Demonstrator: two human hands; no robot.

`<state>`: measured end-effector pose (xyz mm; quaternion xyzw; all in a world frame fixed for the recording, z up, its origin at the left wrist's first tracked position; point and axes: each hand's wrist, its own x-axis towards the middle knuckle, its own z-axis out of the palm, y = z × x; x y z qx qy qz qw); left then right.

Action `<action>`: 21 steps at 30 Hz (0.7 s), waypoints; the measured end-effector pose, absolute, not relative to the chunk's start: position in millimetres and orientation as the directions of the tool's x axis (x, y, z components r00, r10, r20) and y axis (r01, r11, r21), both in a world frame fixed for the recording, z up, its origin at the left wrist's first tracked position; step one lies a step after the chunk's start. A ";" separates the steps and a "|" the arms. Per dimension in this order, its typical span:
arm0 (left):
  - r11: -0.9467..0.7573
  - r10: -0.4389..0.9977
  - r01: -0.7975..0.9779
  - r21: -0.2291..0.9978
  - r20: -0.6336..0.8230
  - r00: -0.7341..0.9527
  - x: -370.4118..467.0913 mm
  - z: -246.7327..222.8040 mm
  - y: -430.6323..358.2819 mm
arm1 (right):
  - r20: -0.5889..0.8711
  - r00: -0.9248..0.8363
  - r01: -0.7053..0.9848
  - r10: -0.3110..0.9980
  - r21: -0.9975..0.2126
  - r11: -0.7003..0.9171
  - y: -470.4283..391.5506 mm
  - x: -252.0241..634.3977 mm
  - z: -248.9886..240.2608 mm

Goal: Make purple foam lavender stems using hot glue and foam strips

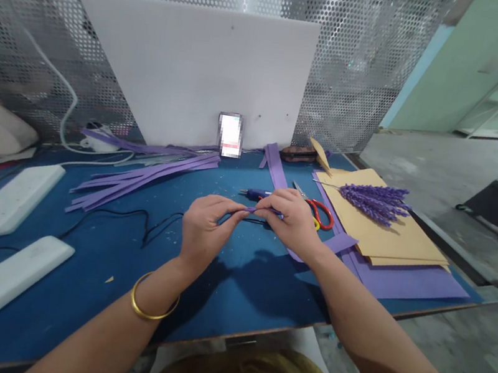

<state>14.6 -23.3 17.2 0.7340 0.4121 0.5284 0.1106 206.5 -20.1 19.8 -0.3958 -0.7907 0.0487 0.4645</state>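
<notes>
Between my two hands, a thin purple strip [251, 210] is stretched above the blue table. My left hand [211, 224] pinches one end between thumb and fingers. The strip's other part is gripped by my right hand [290, 218], whose fingers are closed over it. Just behind my right hand lie a dark blue tool [254, 194] and red-handled scissors [324, 216], both partly covered. A wider purple strip [275, 168] runs back from that hand toward the white board. Another purple piece [340, 244] shows beside my right wrist.
Cut purple strips [146, 180] lie at the back left. Yellow sheets [387, 240] bearing purple flowers [376, 202] rest on purple sheets [413, 285] at right. White power strips [15, 200] and a black cable [131, 211] occupy the left. A phone [230, 135] leans against the white board [211, 67].
</notes>
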 end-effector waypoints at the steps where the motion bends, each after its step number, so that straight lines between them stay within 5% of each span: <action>1: -0.644 0.714 0.494 0.584 0.691 0.112 14.6 17.2 -23.4 | 0.699 -0.264 0.582 0.665 -0.434 0.687 -20.3 206.3 20.0; 7: -0.662 0.699 0.511 0.549 0.698 0.156 13.0 15.9 -21.3 | 0.711 -0.283 0.579 0.644 -0.408 0.706 -20.6 205.0 20.1; 15: -0.640 0.716 0.493 0.589 0.690 0.106 4.2 21.4 -14.4 | 0.605 -0.147 0.464 0.782 -0.656 0.595 -23.1 207.4 23.0; 21: -0.643 0.732 0.467 0.607 0.666 0.142 7.0 18.9 -14.7 | 0.638 -0.198 0.454 0.744 -0.613 0.646 -23.3 207.0 20.9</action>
